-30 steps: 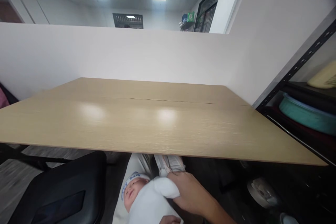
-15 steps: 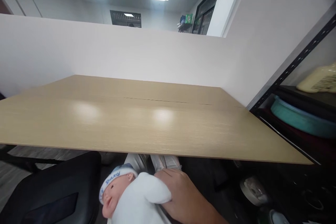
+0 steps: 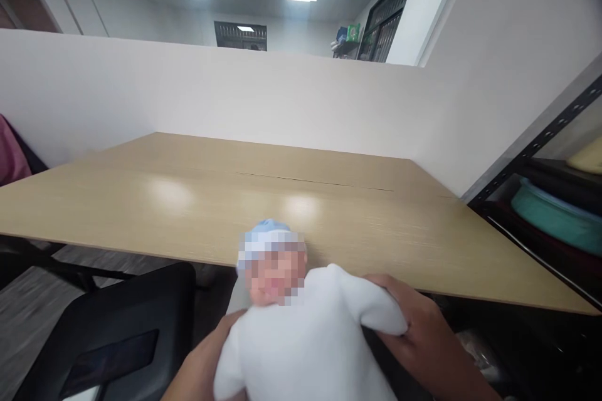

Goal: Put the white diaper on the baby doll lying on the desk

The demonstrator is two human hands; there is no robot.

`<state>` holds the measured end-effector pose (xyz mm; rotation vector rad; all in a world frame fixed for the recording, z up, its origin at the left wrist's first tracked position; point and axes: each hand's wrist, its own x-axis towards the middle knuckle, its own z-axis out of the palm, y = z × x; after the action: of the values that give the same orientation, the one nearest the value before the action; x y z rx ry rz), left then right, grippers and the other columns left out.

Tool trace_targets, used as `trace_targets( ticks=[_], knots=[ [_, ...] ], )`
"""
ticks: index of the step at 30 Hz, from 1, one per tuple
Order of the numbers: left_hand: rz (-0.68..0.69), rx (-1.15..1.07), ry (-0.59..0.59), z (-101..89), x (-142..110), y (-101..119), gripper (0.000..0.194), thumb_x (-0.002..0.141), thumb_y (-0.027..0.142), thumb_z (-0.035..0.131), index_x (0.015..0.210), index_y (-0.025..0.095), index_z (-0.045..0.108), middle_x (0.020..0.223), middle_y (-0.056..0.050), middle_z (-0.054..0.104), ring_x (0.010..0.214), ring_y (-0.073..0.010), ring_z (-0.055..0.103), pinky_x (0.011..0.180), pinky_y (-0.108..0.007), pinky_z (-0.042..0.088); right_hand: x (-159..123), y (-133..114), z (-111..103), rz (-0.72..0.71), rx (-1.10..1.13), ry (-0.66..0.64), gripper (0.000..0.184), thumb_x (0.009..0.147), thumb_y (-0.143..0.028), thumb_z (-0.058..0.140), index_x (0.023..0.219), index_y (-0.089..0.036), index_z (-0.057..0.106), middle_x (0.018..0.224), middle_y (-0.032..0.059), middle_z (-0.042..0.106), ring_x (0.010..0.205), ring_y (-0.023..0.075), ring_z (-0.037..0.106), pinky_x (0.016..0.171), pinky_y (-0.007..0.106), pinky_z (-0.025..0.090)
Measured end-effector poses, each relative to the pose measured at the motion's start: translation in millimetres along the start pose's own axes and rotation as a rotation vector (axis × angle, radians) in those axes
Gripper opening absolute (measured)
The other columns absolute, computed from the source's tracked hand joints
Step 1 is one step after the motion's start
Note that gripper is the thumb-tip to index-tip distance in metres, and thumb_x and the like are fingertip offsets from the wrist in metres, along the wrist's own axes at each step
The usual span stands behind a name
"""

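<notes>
- Two hands of mine are closed on the doll (image 3: 315,338): the left hand (image 3: 202,351) grips its side near one short arm, and the right hand (image 3: 418,326) clasps the other arm near its rounded end. The fingers beneath are mostly hidden, so I can't tell how far they wrap under.
- The doll is close to me at the near edge of the worktop (image 3: 211,213), its head overlapping that edge in my view. I can't tell whether the head touches the wood or hangs just in front; if it is low, lifting or pushing forward could knock it on the edge.
- Nothing of mine supports the head that I can see. Should it be heavier than the soft white body, it could flop back or sideways when I tilt the doll.
- My right-hand hold is on an arm rather than the trunk. Pulling there alone could twist the body, strain the seam or let the smooth fabric slide out.
- The blue and white cap (image 3: 270,232) could ride up or come off if it rubs on the edge.
- A black chair (image 3: 136,307) stands to my left with a dark flat object (image 3: 113,360) on its seat; a wide swing of my left elbow could brush that off.
</notes>
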<state>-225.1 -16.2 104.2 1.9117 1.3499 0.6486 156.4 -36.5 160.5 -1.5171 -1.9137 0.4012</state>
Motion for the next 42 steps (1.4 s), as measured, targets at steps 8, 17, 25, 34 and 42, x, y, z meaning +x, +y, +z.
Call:
trace_targets(
  ticks=[8,17,25,34,42],
  knots=[
    [0.123,0.096,-0.065,-16.8,126,31,0.056,0.077,0.028,0.076,0.132,0.029,0.066,0.122,-0.001,0.081,0.108,-0.028,0.076,0.085,-0.032,0.055,24,64,8,0.232,-0.122,0.115,0.028,0.096,-0.035,0.056,0.12,-0.029,0.068,0.113,0.006,0.08,0.098,0.0287,0.074,0.078,0.034,0.052],
    [0.171,0.359,-0.072,-19.2,193,35,0.054,0.081,0.04,0.074,0.133,0.028,0.067,0.122,-0.004,0.081,0.108,-0.0321,0.077,0.081,-0.035,0.052,57,115,27,0.323,-0.14,0.104,0.03,0.095,-0.043,0.059,0.121,-0.03,0.069,0.113,0.0036,0.08,0.098,0.0279,0.074,0.077,0.033,0.049],
    [0.175,0.605,-0.06,-25.7,251,16,0.049,0.088,0.05,0.064,0.13,0.023,0.064,0.113,-0.012,0.082,0.1,-0.0395,0.078,0.071,-0.039,0.05,108,137,48,0.221,-0.221,0.115,0.031,0.102,-0.042,0.052,0.125,-0.025,0.064,0.117,0.0076,0.078,0.101,0.0287,0.072,0.078,0.034,0.046],
    [0.125,0.614,-0.03,-39.6,344,-1,0.035,0.087,0.051,0.065,0.112,0.026,0.063,0.106,-0.01,0.083,0.096,-0.0378,0.078,0.068,-0.037,0.048,198,171,77,0.184,-0.359,0.169,0.025,0.102,-0.036,0.051,0.121,-0.022,0.061,0.109,0.0084,0.075,0.093,0.0278,0.069,0.073,0.032,0.038],
    [0.175,0.721,0.155,-52.5,412,-27,0.041,0.095,0.055,0.059,0.122,0.025,0.062,0.106,-0.01,0.083,0.097,-0.0371,0.078,0.078,-0.039,0.05,277,188,87,0.164,-0.397,0.167,0.022,0.104,-0.033,0.055,0.121,-0.021,0.062,0.109,0.0096,0.076,0.09,0.0266,0.069,0.072,0.032,0.035]
  ],
)
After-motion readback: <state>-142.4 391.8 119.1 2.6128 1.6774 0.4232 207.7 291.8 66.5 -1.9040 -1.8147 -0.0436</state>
